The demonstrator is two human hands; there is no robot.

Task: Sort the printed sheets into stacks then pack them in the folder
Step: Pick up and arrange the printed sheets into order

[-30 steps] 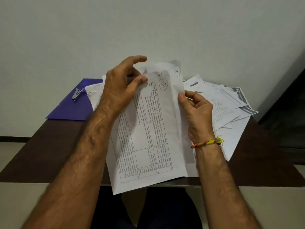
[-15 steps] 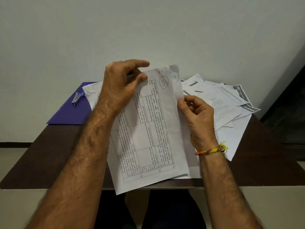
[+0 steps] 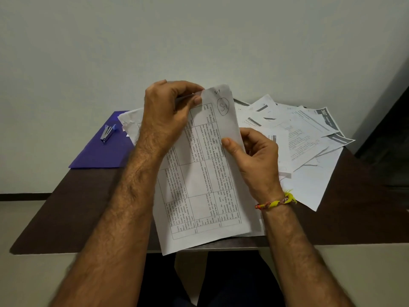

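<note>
The printed sheet [image 3: 203, 173] with a table (marked "S-1" in a circle) is held above the dark table [image 3: 73, 209]. The left hand [image 3: 168, 116] pinches its top edge and the right hand [image 3: 254, 158] grips its right edge. Loose sheets [image 3: 305, 138] lie behind at right, the purple folder [image 3: 99, 154] with a stapler [image 3: 107, 134] at left.

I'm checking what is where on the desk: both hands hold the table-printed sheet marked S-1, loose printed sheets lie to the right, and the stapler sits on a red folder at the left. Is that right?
Not quite: the folder under the stapler is purple, not red, as the head view shows. The left hand and right hand do hold the S-1 sheet, with loose sheets to the right.
</note>
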